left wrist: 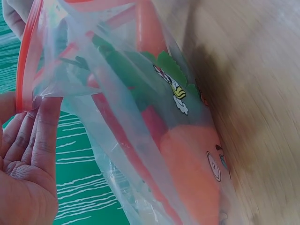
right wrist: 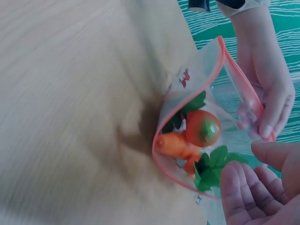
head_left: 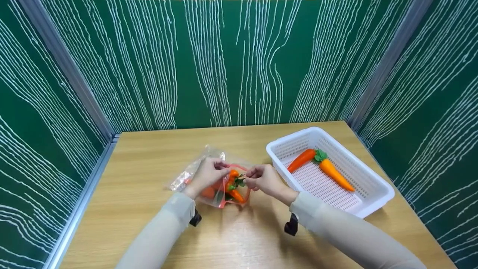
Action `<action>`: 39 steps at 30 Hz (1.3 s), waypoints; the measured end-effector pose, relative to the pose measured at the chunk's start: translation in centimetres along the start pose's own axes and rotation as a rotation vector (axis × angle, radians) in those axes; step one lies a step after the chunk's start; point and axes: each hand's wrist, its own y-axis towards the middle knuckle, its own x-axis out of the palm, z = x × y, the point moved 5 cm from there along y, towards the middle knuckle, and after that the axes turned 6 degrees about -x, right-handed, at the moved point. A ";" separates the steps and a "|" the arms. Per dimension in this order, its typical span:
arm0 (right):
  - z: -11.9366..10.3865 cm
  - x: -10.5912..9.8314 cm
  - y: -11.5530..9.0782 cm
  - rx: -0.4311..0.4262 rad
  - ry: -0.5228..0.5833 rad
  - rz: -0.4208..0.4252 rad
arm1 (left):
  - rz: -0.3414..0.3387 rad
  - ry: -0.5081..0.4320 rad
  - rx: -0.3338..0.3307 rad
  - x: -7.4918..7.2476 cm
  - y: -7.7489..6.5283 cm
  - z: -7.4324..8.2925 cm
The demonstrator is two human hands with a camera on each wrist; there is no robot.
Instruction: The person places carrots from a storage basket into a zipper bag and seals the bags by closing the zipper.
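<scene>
A clear zip bag with a red-edged mouth lies on the table. My left hand pinches its rim with thumb and fingers, and the mouth gapes toward the right. Inside, the right wrist view shows a round orange vegetable with a green top and an orange carrot-like piece. A larger orange shape shows through the plastic in the left wrist view. Green leaves stick up at the mouth. My right hand is right at these leaves, its thumb and loosely bent fingers apart.
A white perforated basket stands to the right, holding a red-orange carrot and a lighter orange carrot with green leaves. Green panels with white lines wall the wooden table at the back and sides.
</scene>
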 end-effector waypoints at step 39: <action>0.0 -6.8 -0.9 -0.127 -0.237 -0.083 | -0.021 -0.021 -0.015 0.2 -0.1 -0.1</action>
